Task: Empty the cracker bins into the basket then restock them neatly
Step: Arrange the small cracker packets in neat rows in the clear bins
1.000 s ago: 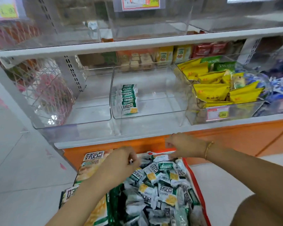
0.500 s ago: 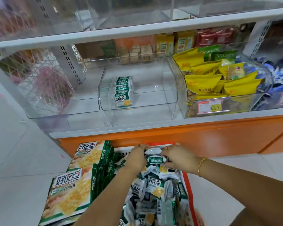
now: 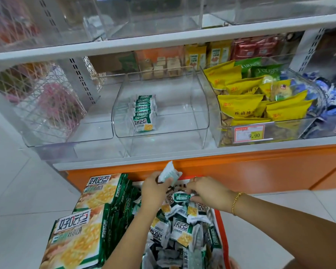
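Green-white cracker packets (image 3: 179, 230) fill the near basket (image 3: 221, 228). Left hand (image 3: 155, 188) grips a raised packet (image 3: 168, 172); right hand (image 3: 208, 193) pinches a green packet (image 3: 180, 197) on the pile. Far clear bin (image 3: 163, 133) on the shelf (image 3: 182, 150) holds one neat row (image 3: 144, 115). Tiled floor (image 3: 17, 191).

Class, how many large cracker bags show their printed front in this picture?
2. One large cracker bag lies left of the left hand; the other lies nearer the camera, at bottom left. Green edges beside them suggest more bags, partly hidden.
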A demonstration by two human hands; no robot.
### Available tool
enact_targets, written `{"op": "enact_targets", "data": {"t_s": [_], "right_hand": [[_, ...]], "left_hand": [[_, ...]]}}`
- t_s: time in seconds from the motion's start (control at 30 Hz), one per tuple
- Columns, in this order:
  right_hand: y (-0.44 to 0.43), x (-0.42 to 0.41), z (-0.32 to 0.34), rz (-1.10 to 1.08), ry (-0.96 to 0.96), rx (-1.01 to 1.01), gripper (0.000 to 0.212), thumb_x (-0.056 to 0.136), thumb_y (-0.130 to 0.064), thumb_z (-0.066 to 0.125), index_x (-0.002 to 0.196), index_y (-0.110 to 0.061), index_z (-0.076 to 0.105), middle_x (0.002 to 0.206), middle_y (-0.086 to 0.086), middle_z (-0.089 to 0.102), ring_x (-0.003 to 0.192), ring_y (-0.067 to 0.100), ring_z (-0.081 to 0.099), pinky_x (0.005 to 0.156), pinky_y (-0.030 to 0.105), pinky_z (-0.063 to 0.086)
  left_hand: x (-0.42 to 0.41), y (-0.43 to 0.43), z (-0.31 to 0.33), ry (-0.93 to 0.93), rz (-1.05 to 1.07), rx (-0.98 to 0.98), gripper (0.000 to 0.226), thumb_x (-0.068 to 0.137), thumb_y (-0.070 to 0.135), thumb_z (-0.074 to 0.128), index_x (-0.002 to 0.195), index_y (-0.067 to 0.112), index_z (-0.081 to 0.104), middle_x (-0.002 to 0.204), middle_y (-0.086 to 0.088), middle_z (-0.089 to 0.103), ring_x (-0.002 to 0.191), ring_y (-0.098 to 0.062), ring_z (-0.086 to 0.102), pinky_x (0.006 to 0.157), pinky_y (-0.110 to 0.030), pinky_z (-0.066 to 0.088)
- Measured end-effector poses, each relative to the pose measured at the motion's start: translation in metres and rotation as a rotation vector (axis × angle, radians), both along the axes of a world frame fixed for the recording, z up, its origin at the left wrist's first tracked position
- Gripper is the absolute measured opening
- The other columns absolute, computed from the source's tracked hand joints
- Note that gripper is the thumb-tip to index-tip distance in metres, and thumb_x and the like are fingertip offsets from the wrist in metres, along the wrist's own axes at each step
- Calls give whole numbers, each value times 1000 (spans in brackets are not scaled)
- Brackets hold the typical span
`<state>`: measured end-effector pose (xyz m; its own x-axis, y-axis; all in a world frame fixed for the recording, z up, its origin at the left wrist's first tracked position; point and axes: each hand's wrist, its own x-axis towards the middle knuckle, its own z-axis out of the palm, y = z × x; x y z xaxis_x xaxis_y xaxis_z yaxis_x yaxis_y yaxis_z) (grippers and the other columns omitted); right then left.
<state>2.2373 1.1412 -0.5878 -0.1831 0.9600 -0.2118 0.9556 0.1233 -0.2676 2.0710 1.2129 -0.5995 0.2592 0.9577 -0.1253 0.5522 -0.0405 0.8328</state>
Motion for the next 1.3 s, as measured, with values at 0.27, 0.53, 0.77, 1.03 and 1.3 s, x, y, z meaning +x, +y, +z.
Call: {"op": "enact_targets", "data": {"t_s": [0.27, 0.53, 0.77, 1.03, 1.3], "right_hand": [[1, -10, 9, -45, 21, -25, 36, 93, -29, 60, 128, -21, 52, 116, 1, 61, 94, 15, 55, 74, 28, 43], [10, -22, -5, -133, -151, -106, 38, 91, -33, 63, 124, -15, 59, 112, 7, 66, 100, 24, 62, 82, 35, 53], [7, -29, 21, -148, 62, 161, 29, 93, -25, 60, 122, -22, 62, 111, -2, 64, 100, 14, 59, 73, 23, 40], [-23, -29, 56, -399, 725, 229, 18, 84, -18, 74, 100, -24, 68, 83, -2, 71, 73, 11, 69, 68, 26, 57], [-17, -19, 85, -634, 1179, 22, 22, 85, -29, 66, 75, -10, 72, 77, 9, 73, 71, 21, 55, 67, 23, 42]], "left_hand": [[-31, -32, 34, -917, 378, -733, 11, 94, 19, 56, 100, 10, 60, 99, -14, 66, 90, -25, 63, 71, -34, 54], [-51, -55, 35, -891, 286, -919, 36, 97, 17, 52, 131, 6, 49, 122, -24, 58, 104, -39, 60, 63, -40, 60], [-76, -63, 36, -817, 191, -932, 59, 93, 6, 54, 146, 9, 27, 148, -29, 27, 104, -43, 62, 77, -48, 57], [-78, -63, 33, -1159, 241, -1001, 58, 83, 44, 61, 126, 6, 54, 127, -27, 55, 109, -39, 62, 82, -47, 54], [-75, -67, 37, -576, 32, -436, 27, 90, 9, 61, 110, 27, 65, 124, 11, 55, 99, -7, 61, 77, -23, 51]]}}
